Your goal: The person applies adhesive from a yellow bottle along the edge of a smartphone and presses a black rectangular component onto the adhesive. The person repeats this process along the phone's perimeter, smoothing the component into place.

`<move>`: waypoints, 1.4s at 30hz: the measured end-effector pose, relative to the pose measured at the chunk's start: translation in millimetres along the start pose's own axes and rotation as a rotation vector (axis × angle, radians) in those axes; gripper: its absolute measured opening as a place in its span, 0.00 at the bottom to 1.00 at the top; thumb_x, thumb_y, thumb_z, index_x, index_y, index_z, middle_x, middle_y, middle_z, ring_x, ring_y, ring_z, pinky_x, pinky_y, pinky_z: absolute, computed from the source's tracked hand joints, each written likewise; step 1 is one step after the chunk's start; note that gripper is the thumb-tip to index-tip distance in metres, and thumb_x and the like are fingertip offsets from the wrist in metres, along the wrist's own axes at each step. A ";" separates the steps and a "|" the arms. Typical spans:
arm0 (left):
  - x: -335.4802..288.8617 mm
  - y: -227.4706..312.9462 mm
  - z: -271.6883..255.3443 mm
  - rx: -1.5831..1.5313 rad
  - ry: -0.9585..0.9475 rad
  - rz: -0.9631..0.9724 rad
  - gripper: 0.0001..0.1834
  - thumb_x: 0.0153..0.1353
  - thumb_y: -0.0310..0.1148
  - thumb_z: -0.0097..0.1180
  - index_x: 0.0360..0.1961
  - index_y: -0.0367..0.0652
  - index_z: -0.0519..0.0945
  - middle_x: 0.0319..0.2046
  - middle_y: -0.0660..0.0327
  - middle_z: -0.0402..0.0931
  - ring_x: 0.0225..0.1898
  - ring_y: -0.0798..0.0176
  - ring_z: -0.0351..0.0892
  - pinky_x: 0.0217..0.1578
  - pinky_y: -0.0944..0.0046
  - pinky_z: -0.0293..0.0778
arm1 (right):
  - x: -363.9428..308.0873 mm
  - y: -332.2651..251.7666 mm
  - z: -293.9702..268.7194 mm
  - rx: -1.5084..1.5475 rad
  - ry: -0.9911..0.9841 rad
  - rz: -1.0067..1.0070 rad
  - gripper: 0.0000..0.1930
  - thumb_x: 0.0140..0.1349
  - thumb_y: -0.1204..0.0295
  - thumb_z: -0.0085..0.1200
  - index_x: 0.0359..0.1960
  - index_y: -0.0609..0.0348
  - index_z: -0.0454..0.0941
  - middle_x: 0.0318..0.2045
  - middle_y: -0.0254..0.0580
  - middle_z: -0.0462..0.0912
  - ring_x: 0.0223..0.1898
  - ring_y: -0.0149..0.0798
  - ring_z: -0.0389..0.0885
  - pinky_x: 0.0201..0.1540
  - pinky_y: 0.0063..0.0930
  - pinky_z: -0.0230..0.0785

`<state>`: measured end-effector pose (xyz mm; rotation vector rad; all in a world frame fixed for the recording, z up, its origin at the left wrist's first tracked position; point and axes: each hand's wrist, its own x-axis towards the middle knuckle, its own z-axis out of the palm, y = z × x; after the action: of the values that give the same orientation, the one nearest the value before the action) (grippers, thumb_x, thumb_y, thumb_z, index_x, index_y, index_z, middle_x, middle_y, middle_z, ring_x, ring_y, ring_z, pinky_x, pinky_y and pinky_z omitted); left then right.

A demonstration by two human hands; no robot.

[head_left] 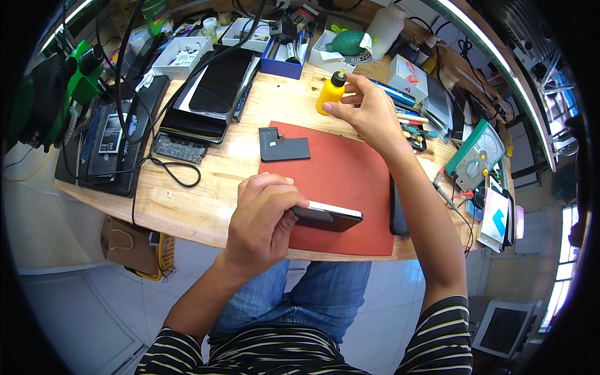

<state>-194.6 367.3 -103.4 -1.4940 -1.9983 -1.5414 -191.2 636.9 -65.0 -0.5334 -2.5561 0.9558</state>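
Observation:
My left hand (264,219) is closed round one end of a smartphone (330,220), holding it tilted above the near part of a red mat (350,169). The phone's silver edge faces up, and much of it is hidden by my fingers. Farther off, my right hand (375,115) has its thumb and fingers about a small yellow bottle (329,95) with a black cap and thin nozzle. Whether the bottle's base rests on the table or is just off it, I cannot tell. A black L-shaped phone battery (284,149) lies on the mat's far left part.
Stacked phones and screens (215,90) sit left of the mat, with a looped black cable (181,181) nearer me. Another dark phone (398,209) lies under my right forearm. A green analog multimeter (478,153) stands at the right. Small parts boxes (284,65) line the back.

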 end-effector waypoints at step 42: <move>3.2 0.2 4.3 -0.026 0.037 -0.024 0.06 0.63 0.25 0.66 0.41 0.42 0.83 0.34 0.59 0.82 0.47 0.50 0.82 0.49 0.53 0.73 | -172.6 -48.5 -101.7 0.110 -0.310 0.035 0.18 0.56 0.64 0.71 0.43 0.64 0.86 0.31 0.43 0.87 0.30 0.35 0.87 0.36 0.25 0.77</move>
<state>-194.2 372.5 -103.0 -1.4454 -1.9909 -1.5982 -6.8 578.4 5.8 -0.4272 -2.7481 1.2711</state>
